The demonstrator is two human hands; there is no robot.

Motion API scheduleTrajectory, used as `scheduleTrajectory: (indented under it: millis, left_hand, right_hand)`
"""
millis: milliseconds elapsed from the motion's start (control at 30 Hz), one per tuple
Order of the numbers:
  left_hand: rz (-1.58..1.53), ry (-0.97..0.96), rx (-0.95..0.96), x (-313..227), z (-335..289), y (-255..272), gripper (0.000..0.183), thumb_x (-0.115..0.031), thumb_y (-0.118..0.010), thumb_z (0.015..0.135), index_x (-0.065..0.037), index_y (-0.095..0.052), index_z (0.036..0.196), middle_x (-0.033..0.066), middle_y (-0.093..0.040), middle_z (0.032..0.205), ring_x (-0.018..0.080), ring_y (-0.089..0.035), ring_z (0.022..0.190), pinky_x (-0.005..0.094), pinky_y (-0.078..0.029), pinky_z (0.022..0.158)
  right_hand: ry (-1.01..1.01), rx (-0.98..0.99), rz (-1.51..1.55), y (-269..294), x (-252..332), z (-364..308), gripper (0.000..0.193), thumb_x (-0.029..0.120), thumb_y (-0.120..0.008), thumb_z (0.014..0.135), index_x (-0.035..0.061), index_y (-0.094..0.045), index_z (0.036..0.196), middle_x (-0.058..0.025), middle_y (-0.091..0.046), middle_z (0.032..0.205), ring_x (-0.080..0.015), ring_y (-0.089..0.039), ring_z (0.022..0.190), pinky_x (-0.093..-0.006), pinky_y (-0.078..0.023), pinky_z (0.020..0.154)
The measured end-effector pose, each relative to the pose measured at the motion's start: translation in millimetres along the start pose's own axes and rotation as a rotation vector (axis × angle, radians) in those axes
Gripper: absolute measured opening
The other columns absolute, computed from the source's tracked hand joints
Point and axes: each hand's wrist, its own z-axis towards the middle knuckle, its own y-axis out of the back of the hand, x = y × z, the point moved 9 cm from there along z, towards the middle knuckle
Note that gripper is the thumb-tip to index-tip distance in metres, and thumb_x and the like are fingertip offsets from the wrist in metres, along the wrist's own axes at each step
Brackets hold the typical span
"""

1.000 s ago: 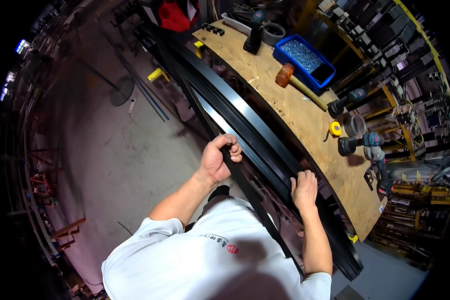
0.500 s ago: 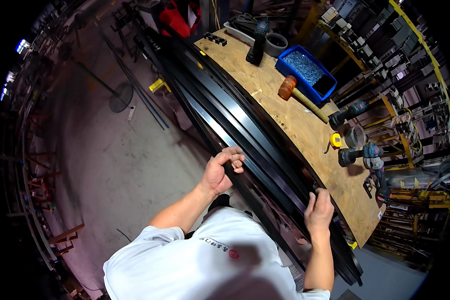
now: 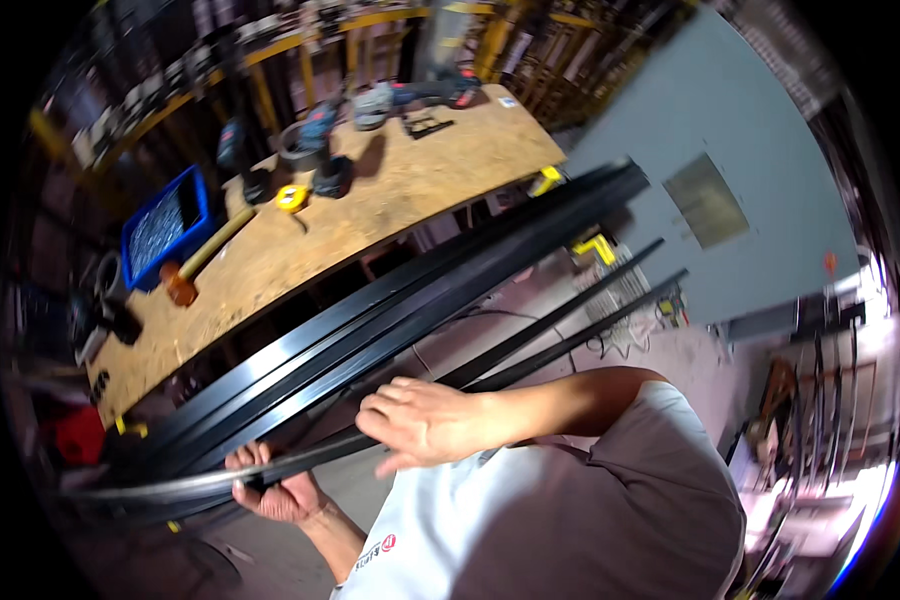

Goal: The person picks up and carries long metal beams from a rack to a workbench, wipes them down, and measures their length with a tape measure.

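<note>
Two long black strips (image 3: 540, 324), slanted

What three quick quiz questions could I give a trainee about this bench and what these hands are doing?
1. True or false: the mallet lies beside the blue bin on the wooden bench.
2. The tape measure is: A red, B yellow, C green.
3. Which hand lies over the dark strip with its back showing?

Key: 1 true; 2 B; 3 the right hand.
</note>
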Motion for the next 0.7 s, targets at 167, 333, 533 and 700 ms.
scheduleTrajectory:
  millis: [167,333,533,700]
  left_hand:
    - [0.033,0.101,0.139,48,-30,-65,0.031,-0.001,-0.070,0.081,-0.011,-0.040,0.082,0.0006,-0.037,0.081,0.0149,-0.037,0.073,0.0293,-0.040,0.071]
    - [0.189,0.107,0.422,105,-76,-149,0.038,-0.005,-0.077,0.072,-0.013,-0.041,0.080,-0.0013,-0.036,0.079,0.0128,-0.038,0.072,0.0279,-0.039,0.068]
    - [0.195,0.091,0.791,199,-134,-262,0.022,-0.025,-0.079,0.081,-0.017,-0.060,0.091,-0.0066,-0.058,0.082,0.0096,-0.052,0.068,0.0288,-0.047,0.067]
    - [0.584,-0.031,0.827,336,-168,-302,0.021,-0.014,-0.065,0.080,-0.012,-0.044,0.077,0.0008,-0.034,0.077,0.0155,-0.037,0.075,0.0325,-0.035,0.068]
  right_hand:
    - [-0.116,0.068,-0.226,12,-10,-55,0.025,0.015,-0.065,0.086,-0.0020,-0.055,0.101,-0.0136,-0.063,0.083,-0.0335,-0.069,0.079,-0.0429,-0.053,0.065]
    - [-0.053,-0.241,0.040,74,-13,-143,0.013,0.010,-0.060,0.085,0.0021,-0.050,0.088,-0.0125,-0.058,0.069,-0.0336,-0.066,0.059,-0.0464,-0.051,0.048]
    - [-0.193,-0.459,-0.084,96,-67,-300,0.015,0.014,-0.049,0.096,0.0036,-0.047,0.085,-0.0112,-0.053,0.067,-0.0282,-0.063,0.057,-0.0448,-0.052,0.049]
    - [-0.481,-0.675,-0.026,119,-165,-459,0.020,0.016,-0.067,0.089,0.0087,-0.057,0.105,-0.0148,-0.062,0.090,-0.0333,-0.065,0.071,-0.0451,-0.052,0.063]
